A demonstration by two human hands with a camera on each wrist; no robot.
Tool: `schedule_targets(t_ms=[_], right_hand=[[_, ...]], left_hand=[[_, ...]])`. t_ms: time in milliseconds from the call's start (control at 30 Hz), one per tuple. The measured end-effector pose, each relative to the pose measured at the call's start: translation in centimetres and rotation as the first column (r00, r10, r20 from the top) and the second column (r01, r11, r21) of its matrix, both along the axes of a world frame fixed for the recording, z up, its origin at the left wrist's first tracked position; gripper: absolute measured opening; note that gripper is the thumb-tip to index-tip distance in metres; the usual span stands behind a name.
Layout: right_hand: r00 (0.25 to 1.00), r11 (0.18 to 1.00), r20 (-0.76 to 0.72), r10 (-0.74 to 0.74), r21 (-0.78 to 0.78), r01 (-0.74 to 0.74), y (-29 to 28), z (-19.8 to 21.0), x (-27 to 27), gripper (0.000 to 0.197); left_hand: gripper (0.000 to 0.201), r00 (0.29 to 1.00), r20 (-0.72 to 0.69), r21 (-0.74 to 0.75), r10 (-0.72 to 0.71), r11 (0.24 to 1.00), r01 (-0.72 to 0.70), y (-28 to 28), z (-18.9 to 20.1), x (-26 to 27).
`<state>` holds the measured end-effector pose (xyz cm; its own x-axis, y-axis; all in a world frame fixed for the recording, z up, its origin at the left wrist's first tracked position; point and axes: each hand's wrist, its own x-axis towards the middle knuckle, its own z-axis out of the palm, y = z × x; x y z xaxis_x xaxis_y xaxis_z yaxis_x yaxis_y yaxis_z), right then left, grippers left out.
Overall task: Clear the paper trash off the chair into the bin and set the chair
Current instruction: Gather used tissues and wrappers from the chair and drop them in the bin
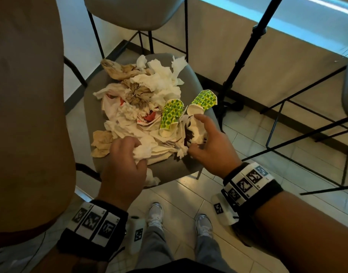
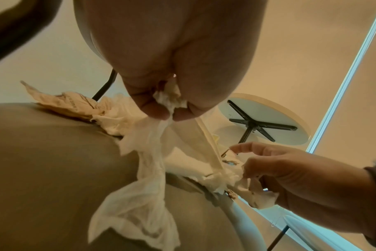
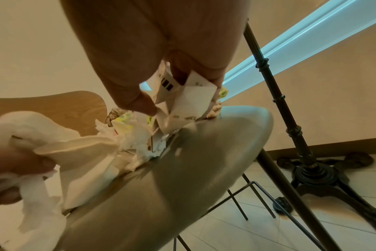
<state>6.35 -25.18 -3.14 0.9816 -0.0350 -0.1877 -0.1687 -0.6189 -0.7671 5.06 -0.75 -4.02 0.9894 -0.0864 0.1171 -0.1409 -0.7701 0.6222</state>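
Observation:
A grey chair seat (image 1: 90,115) carries a heap of crumpled white and brown paper (image 1: 141,99) and two crushed green-dotted paper cups (image 1: 171,113). My left hand (image 1: 127,156) grips a white tissue (image 1: 142,151) at the seat's near edge; in the left wrist view its fingertips pinch that tissue (image 2: 167,100), which trails down over the seat. My right hand (image 1: 204,134) curls round torn white card and paper (image 1: 196,129) at the seat's right edge; the right wrist view shows the folded card (image 3: 193,100) between thumb and fingers. No bin is in view.
A second grey chair back (image 1: 133,14) stands behind the seat. A black tripod (image 1: 242,62) rises to the right, next to wire-legged furniture (image 1: 307,123). A wooden chair back (image 1: 27,115) fills the left. My feet (image 1: 155,215) stand on the tiled floor.

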Motion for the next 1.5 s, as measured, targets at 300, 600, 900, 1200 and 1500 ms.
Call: schedule_targets(t_ms=[300, 600, 900, 1200, 1500], right_hand=[[0.998, 0.998, 0.049, -0.042, 0.047, 0.039, -0.2, 1.1, -1.5, 0.074], [0.977, 0.972, 0.102, -0.185, 0.168, 0.167, -2.5, 1.8, -4.4, 0.073], [0.877, 0.853, 0.04, -0.478, 0.258, 0.453, -10.4, 1.3, -13.1, 0.073], [0.674, 0.659, -0.088, -0.734, 0.148, 0.737, -21.1, -7.5, -25.1, 0.071], [0.415, 0.433, -0.371, -0.831, 0.037, 0.901, -28.6, -22.9, -33.5, 0.068]], left_hand=[[0.025, 0.993, 0.041, 0.023, 0.109, 0.994, -0.11, 0.7, 0.6, 0.0], [0.015, 0.959, 0.275, -0.048, 0.067, 0.997, -0.056, -1.0, 5.4, -0.8], [0.017, 0.942, 0.263, -0.126, -0.21, 0.96, 0.249, -11.2, 8.5, -1.1], [0.018, 0.724, -0.101, -0.274, -0.682, 0.719, 0.639, -30.1, -2.0, -4.9], [0.016, 0.48, -0.47, -0.17, -0.74, 0.61, 0.774, -42.3, -19.9, -9.5]])
